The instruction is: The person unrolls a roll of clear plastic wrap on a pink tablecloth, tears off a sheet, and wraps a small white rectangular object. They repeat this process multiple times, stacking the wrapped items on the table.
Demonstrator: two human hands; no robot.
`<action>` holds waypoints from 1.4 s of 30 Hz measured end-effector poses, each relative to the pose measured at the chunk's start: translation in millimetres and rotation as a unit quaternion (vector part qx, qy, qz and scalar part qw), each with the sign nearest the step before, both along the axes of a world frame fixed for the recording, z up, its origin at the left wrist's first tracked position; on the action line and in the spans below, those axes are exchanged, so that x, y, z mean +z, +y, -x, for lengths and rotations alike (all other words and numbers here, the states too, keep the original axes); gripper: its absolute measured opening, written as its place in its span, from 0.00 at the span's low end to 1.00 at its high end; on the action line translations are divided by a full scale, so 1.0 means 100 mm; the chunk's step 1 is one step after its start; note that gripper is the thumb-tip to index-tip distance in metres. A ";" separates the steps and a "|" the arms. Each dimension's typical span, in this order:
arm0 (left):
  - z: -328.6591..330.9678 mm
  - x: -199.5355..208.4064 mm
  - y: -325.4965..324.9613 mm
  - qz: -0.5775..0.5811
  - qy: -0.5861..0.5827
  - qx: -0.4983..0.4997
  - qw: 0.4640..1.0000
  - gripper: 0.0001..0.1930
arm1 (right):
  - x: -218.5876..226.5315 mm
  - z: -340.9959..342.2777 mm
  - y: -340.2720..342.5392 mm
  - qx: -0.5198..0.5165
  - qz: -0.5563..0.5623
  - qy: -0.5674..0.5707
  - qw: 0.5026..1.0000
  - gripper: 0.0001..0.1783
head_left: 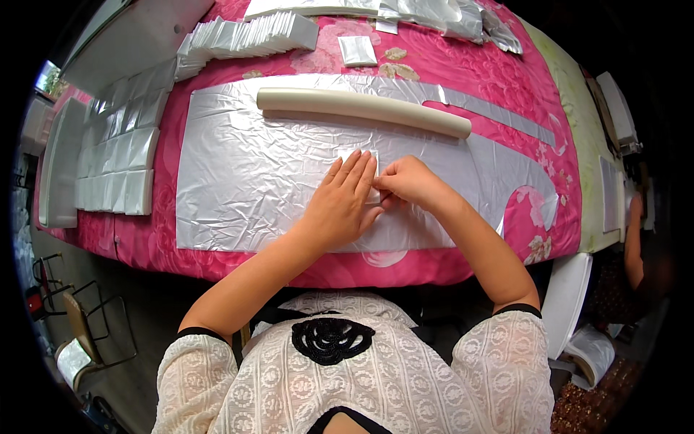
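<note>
A silvery-white thin plastic sheet, cut like a disposable apron with a curved opening and a long strip, lies spread on the table. On its middle sits a small white folded packet, largely covered by my hands. My left hand rests flat over the packet, fingers stretched out. At the packet's right edge, my right hand is closed in a pinch; whatever its fingertips grip cannot be made out. Just beyond both hands, a long cream-coloured roll lies across the sheet.
The table has a pink floral cloth. Stacked flat packets stand at left, a leaning row of packets at the back left, a single packet beyond the roll. More folded plastic lies behind. Another person's arm shows at far right.
</note>
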State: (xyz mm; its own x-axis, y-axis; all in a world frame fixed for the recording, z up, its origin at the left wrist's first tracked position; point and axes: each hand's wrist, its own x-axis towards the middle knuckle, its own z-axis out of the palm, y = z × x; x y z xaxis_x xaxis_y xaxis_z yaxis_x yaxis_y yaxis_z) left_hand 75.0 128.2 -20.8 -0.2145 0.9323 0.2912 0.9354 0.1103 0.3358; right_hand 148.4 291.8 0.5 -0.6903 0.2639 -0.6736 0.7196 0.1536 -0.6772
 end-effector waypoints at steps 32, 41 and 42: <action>-0.47 -0.06 -1.87 0.091 -0.799 0.294 0.517 0.13 | -0.29 -0.18 -1.58 0.288 -0.286 0.332 0.852 0.40; -0.27 0.06 -1.85 0.056 -0.356 0.174 0.917 0.04 | -0.06 -0.06 -1.57 0.440 -0.302 0.417 0.736 0.10; -0.20 0.19 -1.77 0.038 -0.238 0.129 0.962 0.05 | -0.03 -0.02 -1.43 0.465 -0.291 0.399 0.735 0.08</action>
